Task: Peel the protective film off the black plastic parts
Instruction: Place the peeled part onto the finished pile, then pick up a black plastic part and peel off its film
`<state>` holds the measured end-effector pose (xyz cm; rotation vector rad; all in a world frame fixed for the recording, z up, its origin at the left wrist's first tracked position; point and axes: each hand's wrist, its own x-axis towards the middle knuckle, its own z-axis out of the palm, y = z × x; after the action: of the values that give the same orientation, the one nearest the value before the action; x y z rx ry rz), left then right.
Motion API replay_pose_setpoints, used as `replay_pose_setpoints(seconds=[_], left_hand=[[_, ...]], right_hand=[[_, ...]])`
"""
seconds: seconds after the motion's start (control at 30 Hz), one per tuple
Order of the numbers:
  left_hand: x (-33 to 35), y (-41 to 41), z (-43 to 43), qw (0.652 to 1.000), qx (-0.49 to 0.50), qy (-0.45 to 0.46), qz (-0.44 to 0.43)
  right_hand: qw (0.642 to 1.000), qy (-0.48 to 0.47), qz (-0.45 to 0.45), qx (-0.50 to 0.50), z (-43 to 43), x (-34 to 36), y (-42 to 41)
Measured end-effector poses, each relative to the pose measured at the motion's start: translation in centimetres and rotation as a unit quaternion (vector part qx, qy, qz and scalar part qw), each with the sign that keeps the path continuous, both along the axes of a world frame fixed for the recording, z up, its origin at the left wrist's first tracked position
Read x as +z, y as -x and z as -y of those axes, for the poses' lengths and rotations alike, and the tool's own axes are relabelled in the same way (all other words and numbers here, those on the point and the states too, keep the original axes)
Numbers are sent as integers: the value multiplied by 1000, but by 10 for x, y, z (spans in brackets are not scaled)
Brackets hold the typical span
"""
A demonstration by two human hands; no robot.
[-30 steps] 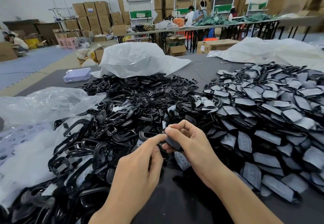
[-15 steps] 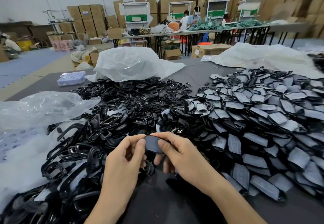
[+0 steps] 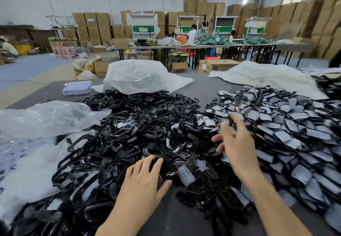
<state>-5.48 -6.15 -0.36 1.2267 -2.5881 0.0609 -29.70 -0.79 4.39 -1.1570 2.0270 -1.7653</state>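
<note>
On the right lies a big heap of black plastic parts covered with grey-white film (image 3: 287, 134). Bare glossy black parts and ring frames (image 3: 114, 141) are heaped at the left and centre. My left hand (image 3: 142, 180) lies palm down on the near centre of the bare heap, fingers stretched and thumb spread, with black parts under it. My right hand (image 3: 234, 141) hovers blurred over the near left edge of the filmed heap, fingers apart and nothing in them. A loose piece of clear film (image 3: 186, 175) lies between the two hands.
The dark table top (image 3: 184, 221) shows near me. Crumpled clear plastic bags lie at the left (image 3: 46, 117), behind the heaps (image 3: 140, 76) and at the back right (image 3: 258, 75). A pale purple tray (image 3: 77, 87) sits at the far left. People work at far tables among cartons.
Both hands held one small part together near the front. Now they are apart: the left has dropped onto the bare heap and the right has swung out to the filmed heap.
</note>
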Motion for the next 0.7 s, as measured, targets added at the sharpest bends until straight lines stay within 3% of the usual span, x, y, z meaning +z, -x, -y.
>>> replay_pose_setpoints(seconds=[0.13, 0.3, 0.4, 0.53, 0.6, 0.7], left_hand=[[-7, -1, 12, 995, -15, 89, -38], [-7, -4, 21, 992, -5, 118, -51], [-7, -3, 21, 990, -12, 116, -82], [-4, -2, 18, 984, -15, 84, -157], [-2, -1, 17, 978, -24, 74, -193], [-2, 1, 15, 973, -36, 77, -214]], right_hand=[[983, -66, -145, 94, 10, -25, -46], [902, -183, -338, 193, 24, -45, -78], [918, -175, -287, 212, 22, -45, -77], [952, -141, -118, 246, 20, -42, -70], [951, -122, -18, 284, 22, -41, -69], [956, -73, 53, 280, 24, -39, -68]])
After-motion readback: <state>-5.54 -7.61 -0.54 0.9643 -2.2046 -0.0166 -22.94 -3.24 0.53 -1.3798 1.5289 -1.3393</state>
